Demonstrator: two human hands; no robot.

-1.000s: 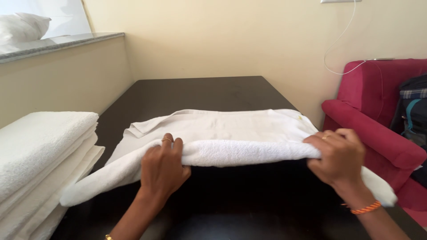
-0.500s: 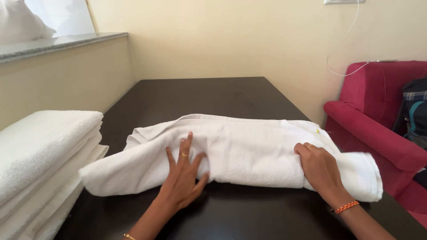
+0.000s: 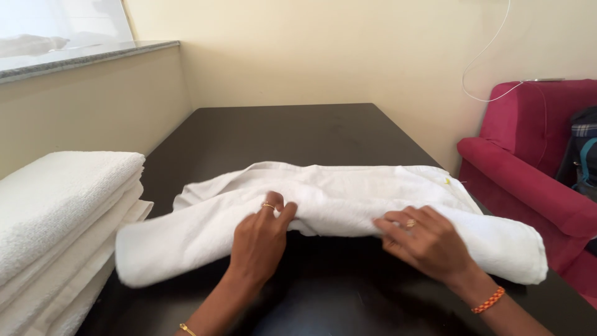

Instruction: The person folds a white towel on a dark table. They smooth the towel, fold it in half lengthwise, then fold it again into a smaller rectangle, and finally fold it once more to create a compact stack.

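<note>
White towel (image 3: 348,211) lies crosswise on the dark desk (image 3: 292,134), folded over lengthwise into a long, soft band that reaches from near the left edge to the right edge. Its near edge is bunched and slightly lifted at the middle, where both hands meet it. The left hand (image 3: 261,239) pinches the near fold between thumb and fingers, a ring showing on one finger and a thin bangle at the wrist. The right hand (image 3: 426,242) lies just beside it to the right, its fingers curled into the cloth and gripping the same fold; it too wears a ring, and an orange beaded bracelet (image 3: 488,300) circles the wrist. The two hands are close together but apart, with a dark gap of desk under the raised edge between them.

At the left, touching the desk's side, a stack of folded white towels (image 3: 56,218) is piled several layers high. To the right stands a red armchair (image 3: 535,162) holding a dark bag (image 3: 581,149), only partly in view. A thin white cable (image 3: 482,59) hangs down the pale wall above the chair.
</note>
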